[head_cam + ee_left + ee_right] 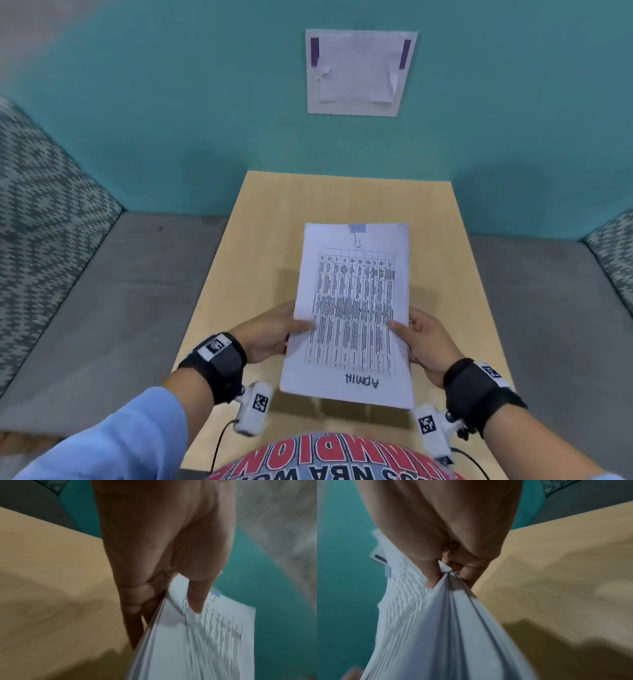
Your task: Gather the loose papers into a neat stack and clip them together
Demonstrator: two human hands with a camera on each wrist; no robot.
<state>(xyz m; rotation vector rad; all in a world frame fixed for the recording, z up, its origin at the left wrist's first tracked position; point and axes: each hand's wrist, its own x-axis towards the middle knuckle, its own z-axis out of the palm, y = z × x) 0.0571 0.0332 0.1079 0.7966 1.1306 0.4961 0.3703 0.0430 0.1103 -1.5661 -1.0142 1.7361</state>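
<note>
A stack of white papers [352,308] with a printed table and the handwritten word ADMIN is held above the wooden table [260,246]. A pale blue binder clip [356,230] sits on the stack's far edge. My left hand [274,334] pinches the stack's left edge, thumb on top and fingers underneath. My right hand [426,337] pinches the right edge the same way. In the left wrist view the thumb lies on the papers [197,635]; in the right wrist view the sheet edges [450,615] fan slightly below my fingers, and the clip [387,572] shows beyond them.
A teal wall [171,102] rises behind the table, with a taped sheet [359,72] on it. Grey seat cushions [113,301] flank the table on both sides, with patterned backrests [41,192] at the far left and right.
</note>
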